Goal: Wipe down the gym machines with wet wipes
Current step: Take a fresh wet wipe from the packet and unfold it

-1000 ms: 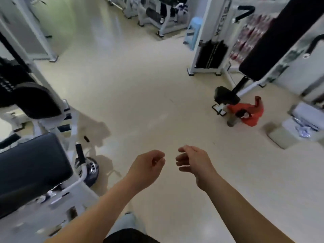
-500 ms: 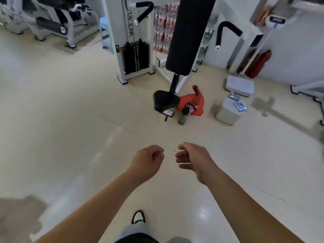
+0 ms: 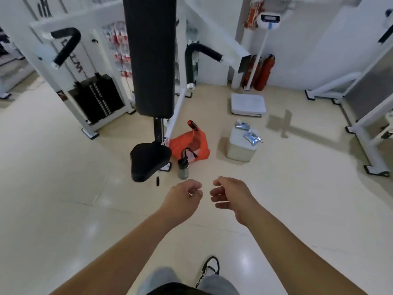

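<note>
Left hand (image 3: 182, 199) and right hand (image 3: 231, 196) are both empty, loosely curled, close together but not touching. The machine's long matte black back pad (image 3: 151, 56) and rounded seat (image 3: 148, 165) are ahead-left. Crinkly silver wipe packets (image 3: 251, 137) sit on a squat pale box (image 3: 238, 152) beside a floppy orange bag (image 3: 191, 143).

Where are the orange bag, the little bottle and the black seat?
orange bag (image 3: 202, 142): head view, on its orange side.
little bottle (image 3: 183, 172): head view, on its grey body under the cap.
black seat (image 3: 148, 161): head view, on the middle of the pad.
</note>
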A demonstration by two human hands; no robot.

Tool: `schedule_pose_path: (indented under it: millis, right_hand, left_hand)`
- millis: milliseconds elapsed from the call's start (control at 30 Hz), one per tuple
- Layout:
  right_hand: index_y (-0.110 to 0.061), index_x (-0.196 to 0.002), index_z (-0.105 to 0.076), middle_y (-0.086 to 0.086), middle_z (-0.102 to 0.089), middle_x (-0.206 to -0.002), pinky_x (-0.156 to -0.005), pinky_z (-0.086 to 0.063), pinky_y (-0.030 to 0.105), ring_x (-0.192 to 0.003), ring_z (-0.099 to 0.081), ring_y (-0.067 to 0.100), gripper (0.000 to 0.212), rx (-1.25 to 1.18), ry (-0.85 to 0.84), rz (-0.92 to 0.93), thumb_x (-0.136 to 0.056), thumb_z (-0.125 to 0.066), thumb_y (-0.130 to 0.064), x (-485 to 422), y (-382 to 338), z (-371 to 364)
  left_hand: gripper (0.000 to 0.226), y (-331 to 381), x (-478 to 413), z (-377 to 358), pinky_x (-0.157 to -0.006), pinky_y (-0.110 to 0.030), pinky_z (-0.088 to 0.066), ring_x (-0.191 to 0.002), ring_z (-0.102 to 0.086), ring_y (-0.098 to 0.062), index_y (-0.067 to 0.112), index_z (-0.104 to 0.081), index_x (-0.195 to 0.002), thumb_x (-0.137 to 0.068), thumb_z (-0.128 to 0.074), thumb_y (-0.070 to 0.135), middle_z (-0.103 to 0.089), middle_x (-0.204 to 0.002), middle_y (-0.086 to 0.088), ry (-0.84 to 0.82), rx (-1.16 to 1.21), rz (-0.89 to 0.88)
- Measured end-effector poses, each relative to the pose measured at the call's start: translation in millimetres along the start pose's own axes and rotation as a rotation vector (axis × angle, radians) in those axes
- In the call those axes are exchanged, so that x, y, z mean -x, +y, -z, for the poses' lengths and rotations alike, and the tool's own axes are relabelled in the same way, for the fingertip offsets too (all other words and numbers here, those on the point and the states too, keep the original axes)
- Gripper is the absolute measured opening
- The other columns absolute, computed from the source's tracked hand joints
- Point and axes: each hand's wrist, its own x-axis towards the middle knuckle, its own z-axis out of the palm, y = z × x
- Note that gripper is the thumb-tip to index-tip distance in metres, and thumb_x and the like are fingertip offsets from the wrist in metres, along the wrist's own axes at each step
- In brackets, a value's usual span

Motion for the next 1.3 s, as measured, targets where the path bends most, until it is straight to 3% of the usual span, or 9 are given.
schedule_pose_path:
  millis: [300, 467, 633, 867, 1067, 1200, 1300]
  right_hand:
    - [-0.004, -0.110, -0.069, 0.011, -0.074, -0.081, -0.072, -0.057, 0.039, -0.075, -0.069, 0.026, 0.025, -0.084, 0.084, -0.021, -0.098, -0.057, -0.021, -129.8, -110.8, 77.6]
    - [-0.005, -0.108, -0.070, 0.011, -0.073, -0.080, -0.072, -0.058, 0.039, -0.072, -0.070, 0.026, 0.023, -0.214, 0.203, -0.021, -0.095, -0.059, -0.020, -184.2, -154.7, 126.4]
    - [-0.005, -0.108, -0.069, 0.011, -0.072, -0.079, -0.069, -0.054, 0.036, -0.070, -0.067, 0.025, 0.023, -0.274, 0.246, -0.006, -0.094, -0.058, -0.021, -222.3, -190.3, 198.1]
    - [-0.007, -0.107, -0.070, 0.008, -0.072, -0.076, -0.070, -0.054, 0.035, -0.069, -0.067, 0.023, 0.023, -0.262, 0.230, 0.004, -0.096, -0.057, -0.022, -322.7, -223.6, 324.6]
    - [-0.009, -0.102, -0.070, 0.008, -0.070, -0.076, -0.072, -0.052, 0.036, -0.069, -0.064, 0.025, 0.018, -0.225, 0.223, -0.032, -0.095, -0.059, -0.021, -428.7, -226.0, 400.7]
    - [-0.010, -0.099, -0.071, 0.007, -0.070, -0.077, -0.072, -0.052, 0.036, -0.071, -0.063, 0.025, 0.017, -0.183, 0.184, -0.029, -0.095, -0.058, -0.020, -525.7, -204.3, 416.0]
    - [-0.010, -0.098, -0.071, 0.008, -0.070, -0.077, -0.070, -0.051, 0.036, -0.071, -0.063, 0.024, 0.017, -0.181, 0.185, -0.035, -0.097, -0.058, -0.020, -617.1, -157.3, 416.2]
  left_hand:
    - [0.013, 100.4, -182.8, -17.5, -0.090, -0.036, -0.056, -0.093, -0.068, -0.011, 0.035, -0.064, -0.110, -0.098, -0.062, 0.030, -0.070, -0.096, 0.010, -0.111, -0.066, -0.095]
    - [0.017, 149.0, -278.2, -46.3, -0.087, -0.039, -0.059, -0.091, -0.070, -0.005, 0.062, -0.058, -0.096, -0.080, -0.050, 0.064, -0.069, -0.093, 0.025, -0.221, -0.178, -0.180]
    - [0.019, 223.1, -345.6, -91.6, -0.085, -0.026, -0.052, -0.095, -0.067, -0.014, 0.023, -0.069, -0.115, -0.099, -0.061, 0.026, -0.070, -0.101, 0.008, -0.306, -0.204, -0.267]
    - [0.019, 276.7, -456.4, -192.1, -0.078, -0.014, -0.044, -0.087, -0.061, -0.007, 0.020, -0.070, -0.115, -0.099, -0.061, 0.023, -0.069, -0.106, 0.010, -0.287, -0.265, -0.225]
    - [0.018, 284.6, -556.7, -270.5, -0.092, -0.030, -0.053, -0.095, -0.065, -0.013, 0.023, -0.069, -0.113, -0.098, -0.058, 0.025, -0.069, -0.111, 0.012, -0.267, -0.297, -0.150]
    - [0.016, 252.9, -641.7, -320.8, -0.089, -0.028, -0.051, -0.087, -0.062, -0.013, 0.021, -0.069, -0.110, -0.098, -0.059, 0.024, -0.069, -0.107, 0.010, -0.253, -0.317, -0.152]
    - [0.019, 197.7, -714.1, -363.5, -0.087, -0.028, -0.050, -0.092, -0.062, -0.017, 0.020, -0.068, -0.114, -0.099, -0.057, 0.022, -0.068, -0.112, 0.005, -0.258, -0.351, -0.122]
